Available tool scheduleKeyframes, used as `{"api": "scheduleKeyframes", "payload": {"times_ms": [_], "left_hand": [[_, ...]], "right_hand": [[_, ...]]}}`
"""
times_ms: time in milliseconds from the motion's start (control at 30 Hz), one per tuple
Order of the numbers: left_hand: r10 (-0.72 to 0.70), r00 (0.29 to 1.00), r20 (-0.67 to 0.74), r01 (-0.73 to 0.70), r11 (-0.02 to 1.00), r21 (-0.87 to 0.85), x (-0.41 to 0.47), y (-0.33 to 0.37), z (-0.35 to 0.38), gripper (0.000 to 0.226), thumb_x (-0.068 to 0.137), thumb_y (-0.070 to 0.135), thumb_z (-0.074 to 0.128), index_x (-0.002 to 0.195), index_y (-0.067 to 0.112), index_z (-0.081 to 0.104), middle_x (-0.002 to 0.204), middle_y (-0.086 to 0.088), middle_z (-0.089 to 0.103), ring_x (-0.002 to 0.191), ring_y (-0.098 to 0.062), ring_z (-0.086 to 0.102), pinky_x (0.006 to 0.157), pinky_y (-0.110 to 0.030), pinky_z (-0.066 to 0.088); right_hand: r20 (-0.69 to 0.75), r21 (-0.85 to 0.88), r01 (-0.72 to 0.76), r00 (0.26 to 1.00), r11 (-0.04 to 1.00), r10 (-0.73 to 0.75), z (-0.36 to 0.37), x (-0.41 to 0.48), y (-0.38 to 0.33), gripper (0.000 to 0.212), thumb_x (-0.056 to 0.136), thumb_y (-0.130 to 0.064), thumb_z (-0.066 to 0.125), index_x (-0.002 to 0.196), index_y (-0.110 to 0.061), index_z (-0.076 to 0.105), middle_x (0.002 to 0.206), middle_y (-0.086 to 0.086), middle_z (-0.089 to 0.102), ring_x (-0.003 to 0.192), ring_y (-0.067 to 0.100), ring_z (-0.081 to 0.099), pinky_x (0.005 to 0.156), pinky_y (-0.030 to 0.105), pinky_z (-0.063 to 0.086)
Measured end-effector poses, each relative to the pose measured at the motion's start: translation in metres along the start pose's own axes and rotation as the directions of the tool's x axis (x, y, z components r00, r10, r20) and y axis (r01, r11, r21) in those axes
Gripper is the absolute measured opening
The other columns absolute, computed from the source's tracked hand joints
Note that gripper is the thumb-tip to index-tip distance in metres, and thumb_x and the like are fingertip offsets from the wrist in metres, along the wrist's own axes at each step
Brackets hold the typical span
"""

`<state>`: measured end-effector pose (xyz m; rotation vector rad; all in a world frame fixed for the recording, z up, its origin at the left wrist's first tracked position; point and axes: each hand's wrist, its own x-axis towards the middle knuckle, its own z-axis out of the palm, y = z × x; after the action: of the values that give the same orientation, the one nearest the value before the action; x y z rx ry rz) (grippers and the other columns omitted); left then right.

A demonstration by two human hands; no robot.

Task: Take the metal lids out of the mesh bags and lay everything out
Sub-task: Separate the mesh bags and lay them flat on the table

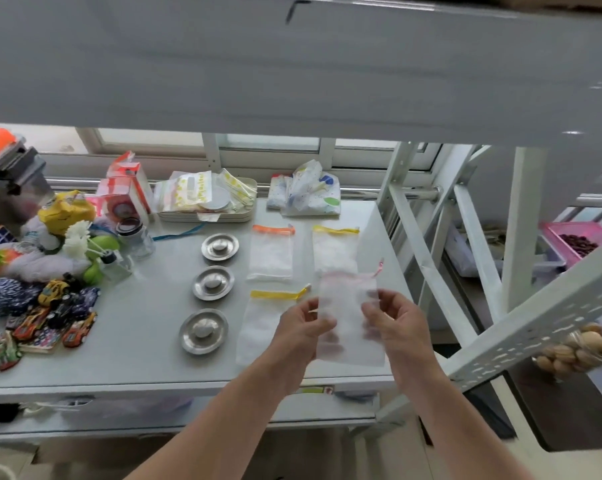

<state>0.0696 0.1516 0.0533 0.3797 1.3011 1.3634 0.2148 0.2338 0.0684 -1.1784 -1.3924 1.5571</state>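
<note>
Three round metal lids lie in a column on the grey shelf: a far lid (220,247), a middle lid (213,283) and a near lid (203,331). To their right lie flat white mesh bags: one with an orange drawstring (271,255), one with a yellow drawstring (334,249), and another yellow-drawstring bag (259,322) partly under my hands. My left hand (301,327) and my right hand (394,322) together hold up a pink-drawstring mesh bag (348,317) by its sides, just above the shelf's front right. I cannot tell if anything is inside it.
Toy cars (53,317), yarn, flowers and a glass jar (135,235) crowd the shelf's left side. A tray of packets (206,197) and folded cloth bags (308,192) stand at the back. A white slotted shelf upright (535,327) crosses at the right.
</note>
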Motion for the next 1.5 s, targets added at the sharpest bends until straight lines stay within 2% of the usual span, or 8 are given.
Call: {"api": "scheduleKeyframes", "payload": {"times_ms": [233, 367, 500, 633, 833, 1167, 1367, 1500], "left_hand": [[0.1, 0.958, -0.268, 0.065, 0.836, 0.545, 0.02, -0.024, 0.001, 0.052, 0.088, 0.022, 0.062, 0.139, 0.019, 0.051, 0.103, 0.001, 0.066, 0.093, -0.022, 0.068, 0.088, -0.042, 0.061], [0.544, 0.835, -0.076, -0.08, 0.258, 0.963, 0.007, -0.032, -0.036, 0.036, 0.092, 0.018, 0.056, 0.127, 0.023, 0.063, 0.122, 0.004, 0.07, 0.107, -0.021, 0.067, 0.089, -0.035, 0.054], [0.38, 0.909, 0.17, -0.095, -0.207, 0.974, 0.015, -0.045, -0.08, 0.057, 0.097, 0.037, 0.041, 0.152, 0.026, 0.038, 0.165, -0.007, 0.034, 0.152, -0.031, 0.03, 0.121, -0.045, 0.028], [0.261, 0.962, 0.081, -0.037, -0.168, 0.985, 0.014, -0.061, -0.086, 0.066, 0.099, 0.055, 0.015, 0.161, 0.036, 0.001, 0.173, 0.002, -0.011, 0.157, -0.025, -0.017, 0.12, -0.045, -0.015], [0.294, 0.954, 0.059, -0.002, -0.191, 0.982, 0.018, -0.065, -0.079, 0.067, 0.098, 0.057, 0.012, 0.161, 0.037, -0.001, 0.172, 0.002, -0.013, 0.156, -0.023, -0.021, 0.118, -0.046, -0.018], [0.265, 0.964, 0.033, 0.009, -0.156, 0.988, 0.017, -0.059, -0.072, 0.068, 0.098, 0.058, 0.011, 0.16, 0.038, -0.006, 0.169, 0.004, -0.022, 0.153, -0.021, -0.027, 0.12, -0.047, -0.018], [0.359, 0.932, -0.044, 0.073, -0.068, 0.995, 0.056, -0.001, -0.083, 0.067, 0.095, 0.056, 0.01, 0.161, 0.039, 0.007, 0.173, 0.004, -0.002, 0.159, -0.026, -0.006, 0.127, -0.051, 0.004], [0.227, 0.973, -0.043, 0.071, -0.118, 0.991, 0.098, 0.035, -0.099, 0.06, 0.102, 0.048, 0.022, 0.161, 0.04, 0.009, 0.174, 0.0, -0.001, 0.158, -0.033, -0.001, 0.125, -0.055, 0.009]], "right_hand": [[-0.145, -0.429, -0.203, 0.977, 0.88, 0.154, -0.007, 0.031, 0.056, 0.052, 0.087, -0.015, 0.072, 0.133, -0.011, 0.05, 0.091, -0.004, 0.063, 0.081, 0.012, 0.064, 0.07, 0.028, 0.054], [-0.119, -0.604, -0.085, 0.993, 0.792, 0.016, -0.008, 0.032, 0.066, 0.05, 0.088, -0.014, 0.069, 0.133, -0.011, 0.049, 0.095, -0.001, 0.064, 0.084, 0.016, 0.063, 0.075, 0.032, 0.054], [0.029, -0.757, 0.082, 0.995, 0.649, -0.092, -0.001, 0.025, 0.069, 0.053, 0.088, -0.018, 0.069, 0.136, -0.011, 0.046, 0.125, 0.008, 0.054, 0.106, 0.022, 0.057, 0.093, 0.035, 0.05], [0.214, -0.852, 0.308, 0.943, 0.424, -0.255, -0.005, 0.006, 0.088, 0.056, 0.089, -0.022, 0.069, 0.139, -0.011, 0.046, 0.146, 0.015, 0.04, 0.129, 0.029, 0.043, 0.104, 0.041, 0.046], [0.339, -0.922, 0.366, 0.921, 0.127, -0.189, -0.007, 0.0, 0.117, 0.058, 0.098, -0.046, 0.024, 0.149, -0.019, 0.039, 0.159, 0.01, 0.033, 0.147, 0.028, 0.027, 0.116, 0.039, 0.011], [0.387, -0.895, 0.4, 0.917, 0.197, -0.099, -0.007, 0.01, 0.103, 0.075, 0.093, -0.061, -0.003, 0.157, -0.024, 0.013, 0.166, 0.004, 0.003, 0.152, 0.019, -0.002, 0.122, 0.032, -0.002], [0.364, -0.891, 0.396, 0.915, 0.223, -0.173, 0.001, 0.06, 0.063, 0.061, 0.099, -0.049, 0.02, 0.155, -0.025, 0.021, 0.165, 0.006, 0.013, 0.151, 0.027, 0.008, 0.122, 0.045, 0.014], [0.42, -0.892, 0.43, 0.903, 0.138, -0.092, 0.02, 0.113, 0.039, 0.054, 0.104, -0.039, 0.03, 0.156, -0.028, 0.019, 0.166, 0.005, 0.012, 0.15, 0.03, 0.012, 0.12, 0.045, 0.016]]}}
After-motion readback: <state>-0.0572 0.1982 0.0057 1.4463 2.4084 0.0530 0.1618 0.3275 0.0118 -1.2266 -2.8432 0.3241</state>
